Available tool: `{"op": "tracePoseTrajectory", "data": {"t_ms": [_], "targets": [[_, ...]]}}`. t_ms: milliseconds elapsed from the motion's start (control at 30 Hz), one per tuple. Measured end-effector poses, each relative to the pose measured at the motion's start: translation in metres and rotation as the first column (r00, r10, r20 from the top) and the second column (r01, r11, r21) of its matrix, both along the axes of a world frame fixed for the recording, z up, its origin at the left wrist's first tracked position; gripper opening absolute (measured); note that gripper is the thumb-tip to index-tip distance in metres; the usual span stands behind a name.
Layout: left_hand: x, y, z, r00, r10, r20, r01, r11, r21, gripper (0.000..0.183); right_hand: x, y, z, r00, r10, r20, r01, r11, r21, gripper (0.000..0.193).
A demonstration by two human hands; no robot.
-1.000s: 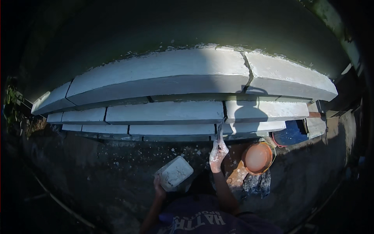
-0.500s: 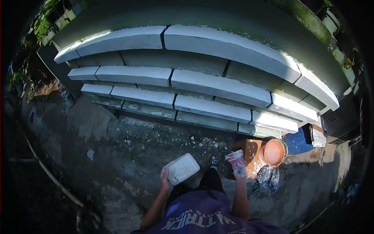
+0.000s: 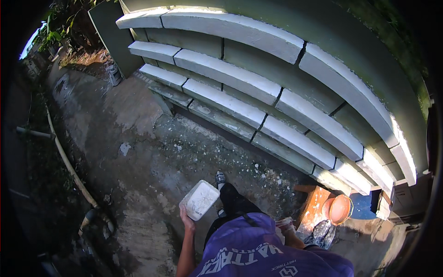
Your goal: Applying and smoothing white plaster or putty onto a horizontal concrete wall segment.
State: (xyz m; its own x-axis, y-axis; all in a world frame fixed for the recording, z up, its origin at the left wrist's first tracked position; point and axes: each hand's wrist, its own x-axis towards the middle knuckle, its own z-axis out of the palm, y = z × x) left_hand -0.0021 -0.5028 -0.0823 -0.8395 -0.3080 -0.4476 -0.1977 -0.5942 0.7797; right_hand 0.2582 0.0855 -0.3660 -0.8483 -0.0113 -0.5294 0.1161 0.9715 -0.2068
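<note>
My left hand (image 3: 185, 219) grips a shallow white rectangular tub (image 3: 202, 201) by its near left side; whitish residue coats its inside. Low beside my right hip, my right hand (image 3: 289, 229) is partly hidden by my purple shirt. Its fingers are closed around a flat, pinkish, white-smeared tool (image 3: 284, 222), of which only a part shows; its exact kind is unclear. Ahead of me rise tiers of long white-coated ledges (image 3: 230, 69), split by dark joints, on a green-grey wall. Neither hand touches them.
Right of me stand an orange-brown box (image 3: 315, 202), an orange bucket (image 3: 340, 210) and a crumpled dark plastic bag (image 3: 321, 233). A blue container (image 3: 363, 206) sits behind them. Along the left runs a pale pipe (image 3: 69, 165). White spatters dot the concrete floor (image 3: 138, 138).
My view and body have turned left, so the ledges now slant down to the right. My right hand has dropped from in front of me to beside my hip; the tub stays in my left.
</note>
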Motion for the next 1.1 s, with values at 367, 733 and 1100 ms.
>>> {"op": "tracePoseTrajectory", "data": {"t_ms": [367, 733, 1100], "targets": [[-0.101, -0.069, 0.043, 0.972, 0.236, -0.016, -0.237, 0.97, -0.059, 0.058, -0.545, -0.244, 0.133, 0.609, -0.653, 0.451, 0.514, -0.108, -0.851, 0.005], [-0.205, -0.135, 0.051, 0.985, 0.159, -0.071, -0.17, 0.968, -0.183, 0.054, -0.64, -0.47, 0.242, 0.576, -0.61, 0.544, 0.517, -0.244, -0.821, 0.024], [-0.283, -0.297, 0.047, 0.992, -0.123, -0.034, 0.115, 0.975, -0.191, 0.056, -0.651, -0.656, 0.401, 0.962, -0.27, -0.05, 0.009, 0.214, -0.977, 0.034]]}}
